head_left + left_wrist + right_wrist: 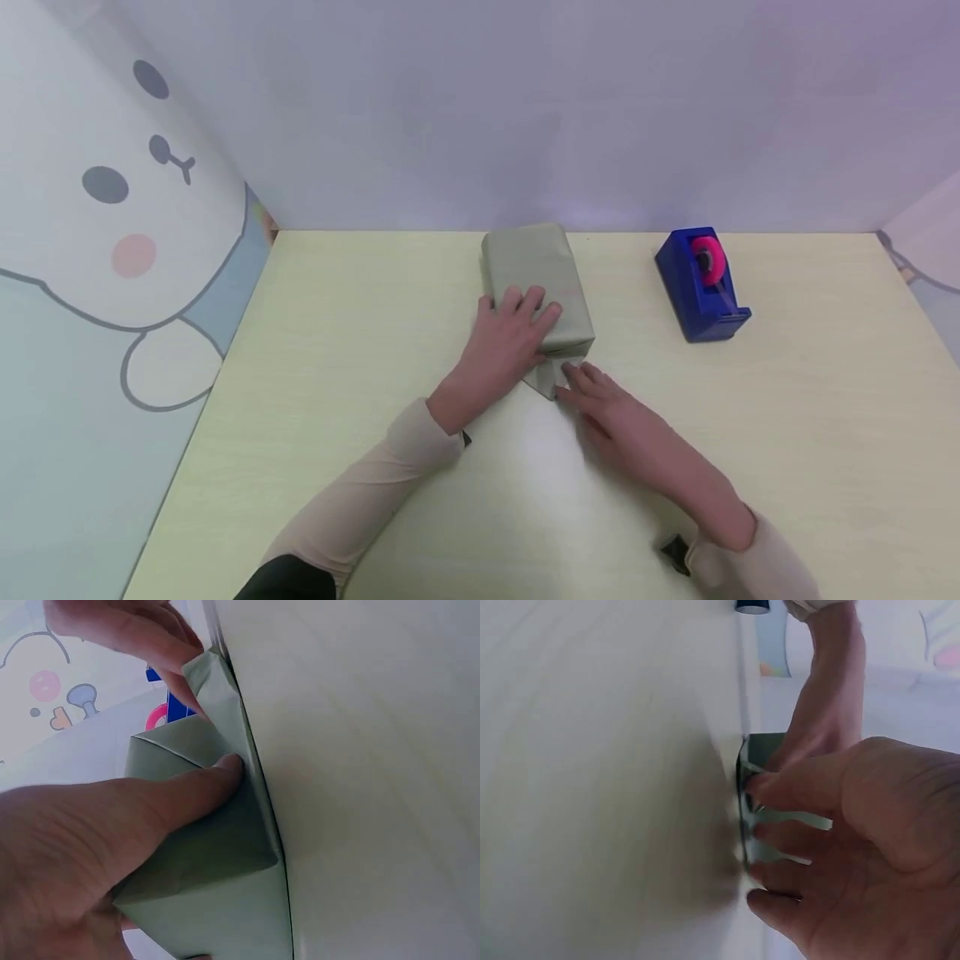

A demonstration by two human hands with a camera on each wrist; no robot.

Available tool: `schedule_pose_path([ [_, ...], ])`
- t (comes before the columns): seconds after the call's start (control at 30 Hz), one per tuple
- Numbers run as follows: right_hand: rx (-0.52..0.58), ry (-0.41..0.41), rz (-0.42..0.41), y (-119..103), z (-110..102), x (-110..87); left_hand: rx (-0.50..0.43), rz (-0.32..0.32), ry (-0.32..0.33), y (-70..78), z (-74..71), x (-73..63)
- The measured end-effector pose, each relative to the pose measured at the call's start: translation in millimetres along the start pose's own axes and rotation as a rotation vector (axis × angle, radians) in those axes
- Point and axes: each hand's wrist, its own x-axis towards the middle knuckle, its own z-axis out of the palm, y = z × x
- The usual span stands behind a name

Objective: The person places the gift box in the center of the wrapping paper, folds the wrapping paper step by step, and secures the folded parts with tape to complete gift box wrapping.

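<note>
A box-shaped package (536, 262) wrapped in grey-green paper lies on the table, its near end carrying a folded, tapering paper flap (545, 379). My left hand (502, 346) rests on top of the package with fingers spread. In the left wrist view, the left thumb (202, 791) presses the folded paper at that end. My right hand (618, 421) is beside the flap, its fingertips touching the paper from the right. The right wrist view shows those fingers (787, 836) apart and fairly straight; the thumb's contact with the flap is partly hidden.
A blue tape dispenser (686, 292) with a pink roll (709, 260) stands right of the package. The pale wooden table (360, 333) meets a light wall (420, 125) at the back. A cartoon-printed panel (97, 358) borders the left side.
</note>
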Motion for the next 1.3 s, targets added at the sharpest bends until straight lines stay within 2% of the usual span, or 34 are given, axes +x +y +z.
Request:
schedule_pose_path([
  [0.1,0.261,-0.009,0.1,1.6,-0.2,1.9,-0.004,0.0,0.01,-0.5,-0.2,-1.4],
  [0.17,0.395,-0.012,0.158,0.4,1.6,3.5,0.001,-0.007,0.014,-0.9,-0.6,-2.5],
  [0.27,0.487,-0.014,0.223,-3.7,5.5,5.2,0.005,-0.013,0.021,-0.9,-1.2,-3.6],
  [0.37,0.5,0.012,0.252,-7.6,9.4,4.8,0.0,-0.014,0.03,-0.4,-1.4,-3.7],
  [0.5,0.41,0.091,0.245,-15.2,10.0,-0.2,-0.011,-0.009,0.032,0.6,-2.0,-3.1],
  [0.57,0.311,0.144,0.226,-20.4,9.8,-3.4,-0.016,-0.006,0.03,1.1,-2.1,-2.8],
  [0.67,0.104,0.207,0.146,-28.3,12.0,-6.0,-0.015,-0.004,0.03,1.5,-2.7,-2.3],
  [0.8,-0.204,0.187,0.019,-34.9,19.4,-7.1,-0.01,-0.012,0.03,1.5,-3.8,-2.0],
  [0.93,-0.374,0.141,-0.025,-34.6,25.5,-11.2,-0.021,-0.01,0.021,0.8,-4.3,-1.4],
  [1.1,-0.4,0.174,-0.105,-27.5,26.9,-5.9,-0.109,0.032,0.01,-9.8,-2.2,1.3],
  [1.2,-0.348,0.202,-0.156,-22.7,24.9,5.3,-0.276,0.088,-0.006,-26.4,2.9,-1.2],
  [1.3,-0.256,0.189,-0.145,-19.9,19.9,14.4,-0.514,0.156,-0.018,-44.5,9.9,-9.1],
])
